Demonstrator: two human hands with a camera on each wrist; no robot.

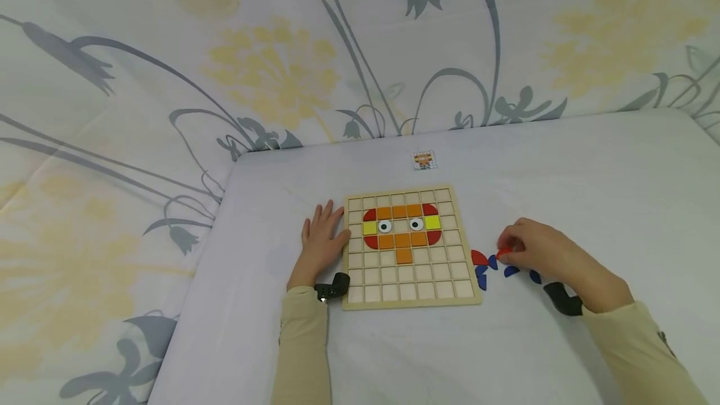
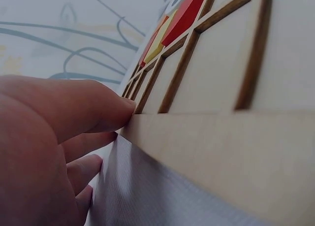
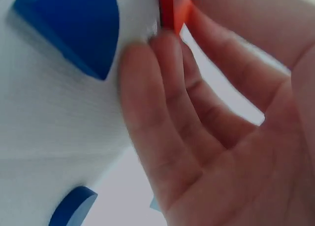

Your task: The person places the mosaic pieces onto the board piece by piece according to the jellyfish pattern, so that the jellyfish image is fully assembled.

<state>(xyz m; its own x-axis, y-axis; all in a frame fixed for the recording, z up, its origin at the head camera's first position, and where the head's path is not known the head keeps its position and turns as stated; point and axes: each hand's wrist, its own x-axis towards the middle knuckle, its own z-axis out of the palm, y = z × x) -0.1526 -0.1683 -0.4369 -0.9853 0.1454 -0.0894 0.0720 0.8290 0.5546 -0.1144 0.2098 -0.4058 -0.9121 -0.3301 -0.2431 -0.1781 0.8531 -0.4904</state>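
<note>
A wooden grid board [image 1: 413, 302] lies on the white-covered surface. Set in its cells are several orange squares [image 1: 402, 240], yellow squares [image 1: 432, 222], red rounded corner pieces [image 1: 371, 242] and two white eye tiles [image 1: 385, 226]. My left hand [image 1: 322, 239] lies at the board's left edge, fingers extended, with the thumb [image 2: 113, 105] touching the rim. To the right of the board, my right hand [image 1: 542, 252] pinches a red piece [image 3: 167, 12] between thumb and fingers. Around that hand lie another red quarter piece [image 1: 479, 257] and several blue curved pieces [image 1: 511, 271].
A small picture card [image 1: 424, 160] with a patterned grid lies behind the board. Floral fabric [image 1: 281, 67] hangs along the back and left of the surface. Each wrist wears a black camera mount [image 1: 333, 287].
</note>
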